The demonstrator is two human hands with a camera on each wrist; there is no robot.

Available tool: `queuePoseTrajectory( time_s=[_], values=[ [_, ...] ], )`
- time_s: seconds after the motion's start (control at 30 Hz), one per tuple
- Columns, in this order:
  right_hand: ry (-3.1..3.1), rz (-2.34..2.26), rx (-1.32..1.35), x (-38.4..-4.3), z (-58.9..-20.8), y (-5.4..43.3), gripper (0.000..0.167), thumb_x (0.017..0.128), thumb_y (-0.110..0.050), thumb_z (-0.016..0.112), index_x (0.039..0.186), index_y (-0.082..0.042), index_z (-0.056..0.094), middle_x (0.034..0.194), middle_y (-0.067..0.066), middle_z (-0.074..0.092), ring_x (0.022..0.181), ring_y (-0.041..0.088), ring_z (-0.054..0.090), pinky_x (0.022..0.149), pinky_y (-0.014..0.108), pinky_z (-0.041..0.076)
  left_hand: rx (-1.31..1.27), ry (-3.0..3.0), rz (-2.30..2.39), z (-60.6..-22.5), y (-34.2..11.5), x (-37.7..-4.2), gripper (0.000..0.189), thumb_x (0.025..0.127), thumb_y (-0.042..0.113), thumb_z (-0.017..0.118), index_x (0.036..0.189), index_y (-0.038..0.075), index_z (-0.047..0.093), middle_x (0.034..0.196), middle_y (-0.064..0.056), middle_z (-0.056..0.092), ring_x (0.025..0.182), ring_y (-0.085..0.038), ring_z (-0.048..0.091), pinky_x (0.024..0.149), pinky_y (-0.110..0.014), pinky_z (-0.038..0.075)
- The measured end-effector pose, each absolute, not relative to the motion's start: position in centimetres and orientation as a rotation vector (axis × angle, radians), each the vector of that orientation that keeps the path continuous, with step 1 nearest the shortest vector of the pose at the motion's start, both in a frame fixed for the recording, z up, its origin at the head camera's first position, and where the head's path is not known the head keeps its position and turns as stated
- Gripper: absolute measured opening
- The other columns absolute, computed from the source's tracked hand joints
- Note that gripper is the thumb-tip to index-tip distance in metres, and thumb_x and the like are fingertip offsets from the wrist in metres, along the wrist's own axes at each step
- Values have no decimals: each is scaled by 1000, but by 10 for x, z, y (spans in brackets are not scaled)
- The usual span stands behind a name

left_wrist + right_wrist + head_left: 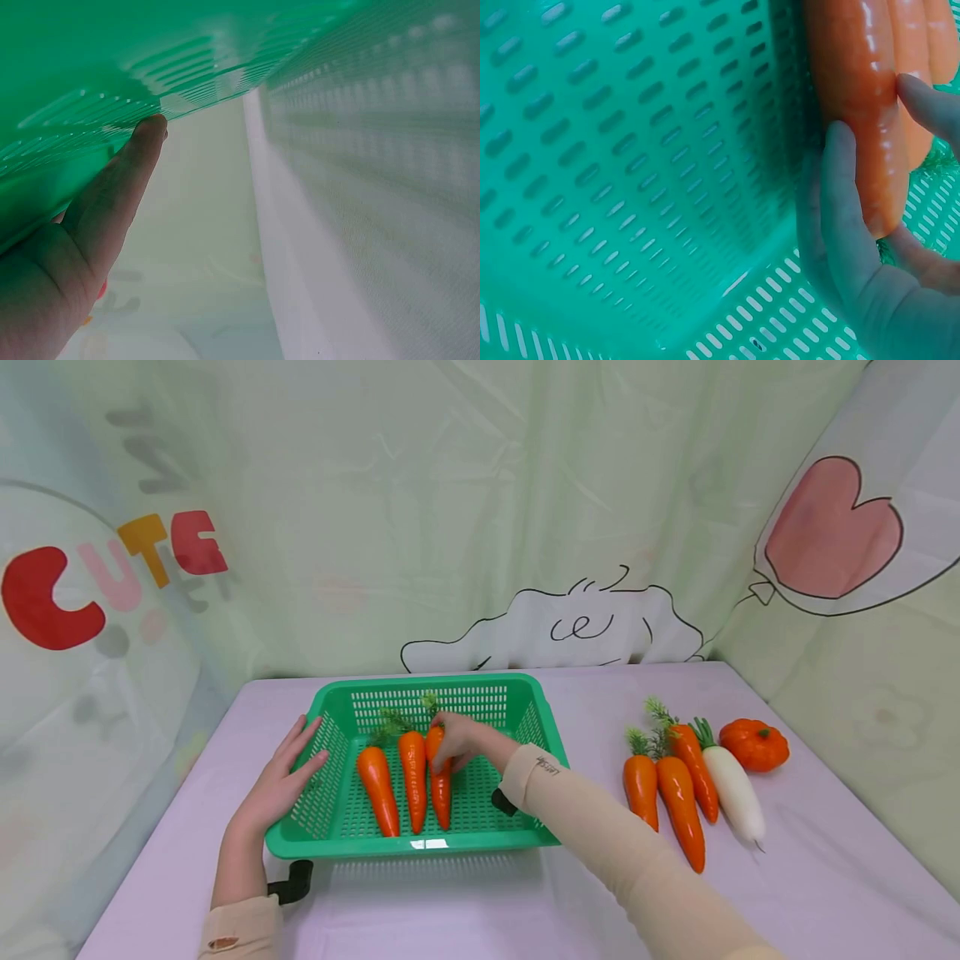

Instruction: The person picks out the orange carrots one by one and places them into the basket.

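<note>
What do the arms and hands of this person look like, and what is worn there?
The left hand and right hand wear no gloves. The left sleeve and right sleeve are cream-beige; near the wrist end, the left one has a small reddish-brown mark, the right one small dark lettering. A black part shows beside the left wrist, another black part by the right.

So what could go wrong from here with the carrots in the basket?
The right hand grips the rightmost carrot in the basket, close beside the middle carrot; moving one might knock the other.

The right sleeve crosses over the right side of the green basket, so it could catch the rim.

The left hand steadies only the left side, so a bump on the right might swing the basket.
</note>
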State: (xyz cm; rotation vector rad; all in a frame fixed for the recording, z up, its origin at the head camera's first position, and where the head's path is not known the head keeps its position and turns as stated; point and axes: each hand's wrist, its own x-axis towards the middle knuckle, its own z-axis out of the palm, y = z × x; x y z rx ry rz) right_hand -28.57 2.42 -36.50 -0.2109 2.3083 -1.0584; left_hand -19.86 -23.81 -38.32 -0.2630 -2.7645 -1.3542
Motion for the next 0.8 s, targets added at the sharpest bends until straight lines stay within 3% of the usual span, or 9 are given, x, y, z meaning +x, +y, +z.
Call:
queuePoseTrajectory(
  time_s=[0.4, 0.63, 0.8],
  values=[
    [2222, -1100, -205, -288, -370, 24, 84, 71, 4, 74, 141, -12, 31, 121, 16, 46, 92, 27, 58, 79, 39, 51, -265, -2765, -1355, -383, -238, -199, 61, 96, 35, 46, 147, 15, 21, 153, -10, 1, 137, -39, 2, 96, -70, 10],
    [2146, -1131, -230, -289, -367, 29, 86, 75, -8, 75, 144, -15, 26, 140, 18, 31, 105, 32, 54, 85, 43, 48, -262, -2769, -1351, -382, -238, -198, 61, 95, 37, 45, 147, 15, 21, 153, -9, 1, 137, -39, 2, 96, -70, 11],
    [2109, -1145, -240, -289, -364, 34, 84, 75, -16, 76, 144, -15, 27, 143, 17, 27, 106, 34, 54, 87, 45, 46, -262, -2773, -1347, -382, -237, -198, 61, 95, 37, 45, 147, 15, 20, 153, -8, 0, 137, -39, 2, 96, -70, 10]
  ],
)
